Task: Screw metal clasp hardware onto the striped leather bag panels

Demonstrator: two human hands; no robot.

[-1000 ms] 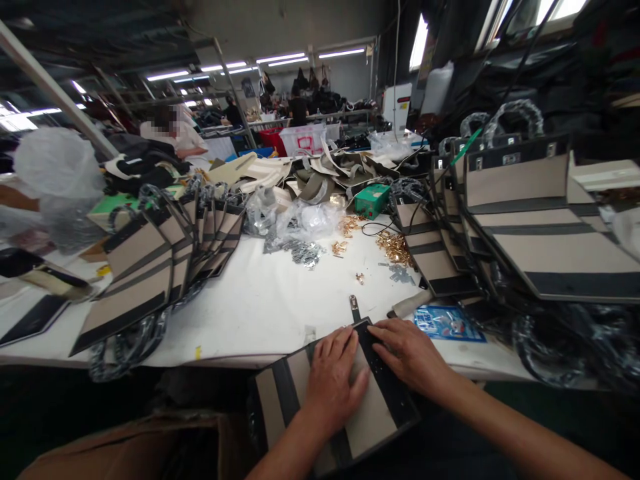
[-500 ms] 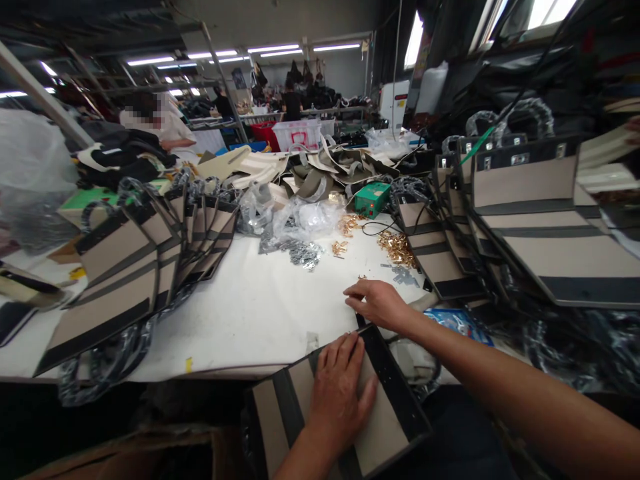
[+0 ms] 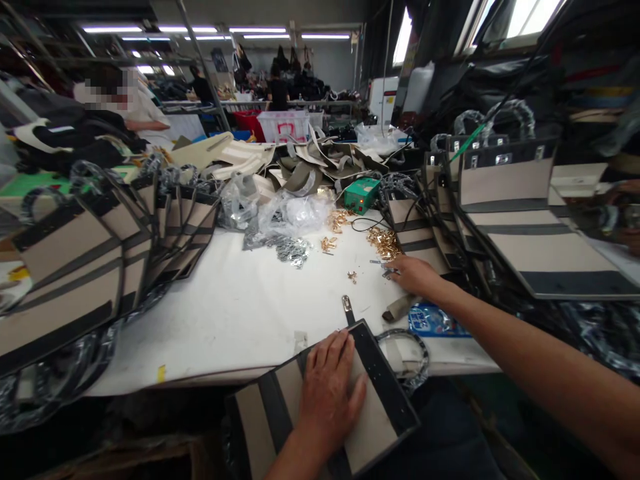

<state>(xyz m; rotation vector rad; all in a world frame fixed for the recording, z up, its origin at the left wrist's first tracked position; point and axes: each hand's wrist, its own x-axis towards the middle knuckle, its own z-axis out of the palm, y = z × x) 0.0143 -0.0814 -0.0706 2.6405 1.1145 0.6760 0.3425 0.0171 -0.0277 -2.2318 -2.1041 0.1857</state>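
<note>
My left hand (image 3: 330, 393) lies flat, fingers stretched out, on a beige and black bag panel (image 3: 377, 407) that rests tilted at the table's front edge. A short black strap with a metal fitting (image 3: 347, 305) sticks out from the panel's top corner. A plastic-wrapped handle (image 3: 420, 353) shows beside the panel. On the right, my right hand (image 3: 417, 275) reaches down to small flat grey metal plates (image 3: 389, 269), its fingertips drawn together among them. What is between those fingers is too small to make out. Gold-coloured metal pieces (image 3: 383, 241) lie just beyond this hand.
Bag panels stand stacked at the left (image 3: 75, 267) and right (image 3: 505, 173). Farther back lie silver pieces (image 3: 293, 250), clear plastic bags (image 3: 295, 212), a green box (image 3: 362, 195) with a cable, and loose cut pieces (image 3: 240, 157). A blue packet (image 3: 435, 321) lies under my right forearm. Another person (image 3: 150, 127) works at the far left.
My right hand has moved away from the panel's top corner, right and forward, to the grey plates. The strap's metal fitting is now uncovered. My left hand stays on the panel.
</note>
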